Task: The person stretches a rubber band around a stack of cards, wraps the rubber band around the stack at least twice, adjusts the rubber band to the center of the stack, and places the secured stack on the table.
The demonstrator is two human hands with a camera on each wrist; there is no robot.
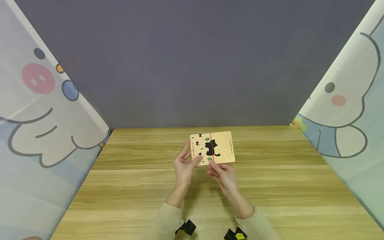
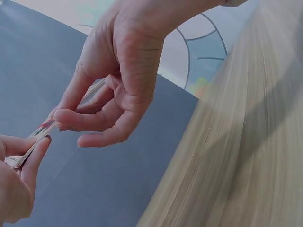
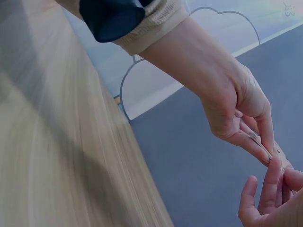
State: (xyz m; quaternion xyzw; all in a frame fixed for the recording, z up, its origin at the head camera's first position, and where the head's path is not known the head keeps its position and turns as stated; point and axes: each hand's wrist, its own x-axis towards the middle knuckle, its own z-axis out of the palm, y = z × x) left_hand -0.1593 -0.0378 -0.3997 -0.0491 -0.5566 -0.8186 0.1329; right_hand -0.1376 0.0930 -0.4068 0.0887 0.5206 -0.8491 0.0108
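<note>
Both hands hold a small thin beige booklet (image 1: 223, 146) above the table. A black cat is printed across a red line near its middle, with small cats and green leaves on the left half. My left hand (image 1: 183, 170) grips the left end, thumb on top and fingers along the edge and beneath. My right hand (image 1: 225, 176) pinches the near edge by the red line. In the left wrist view, the right hand (image 2: 120, 85) is large and the left hand (image 2: 16, 189) low at left. The right wrist view shows the left hand (image 3: 241, 104) above the right hand (image 3: 272, 203).
The wood-grain table (image 1: 135, 180) lies below. A dark grey panel (image 1: 192, 66) stands at the back, with cartoon-printed sheets on the left (image 1: 45, 126) and right (image 1: 339, 110). Black straps (image 1: 189, 227) show at the sleeves.
</note>
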